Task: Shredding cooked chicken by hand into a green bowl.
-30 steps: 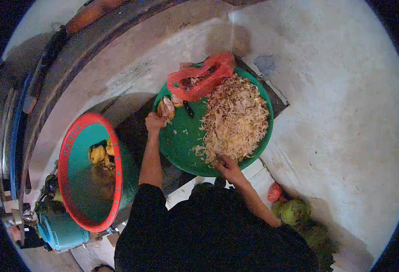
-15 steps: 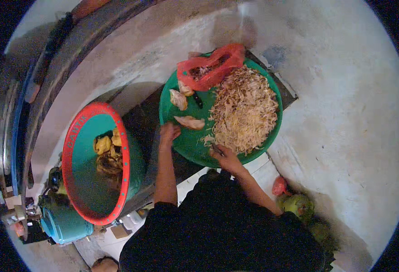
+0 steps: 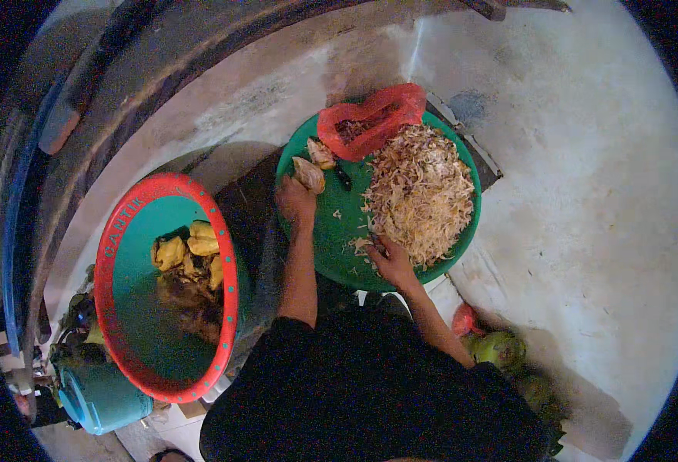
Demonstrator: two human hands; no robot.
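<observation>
A round green tray (image 3: 331, 239) bears a heap of pale shredded food (image 3: 420, 196), a red plastic bag (image 3: 381, 138) of darker shreds, pale meat pieces (image 3: 309, 175) and a black knife-like handle (image 3: 343, 177). My left hand (image 3: 296, 199) is curled at the tray's left, against the nearer meat piece; what lies inside its fingers is hidden. My right hand (image 3: 391, 262) is closed at the heap's front left edge, among loose shreds, holding something too small to make out.
A red-rimmed tub (image 3: 106, 292) at left contains yellow pieces (image 3: 168, 252) and brownish matter. A turquoise lidded container (image 3: 104, 400) stands below it. Green coconut-like fruits (image 3: 501, 350) and a red bag (image 3: 464, 319) sit at lower right beside a pale wall (image 3: 585, 192).
My left hand has moved up along the tray's left side. The meat piece that lay beside it half a second ago no longer shows there. My right hand stays at the heap's front edge.
</observation>
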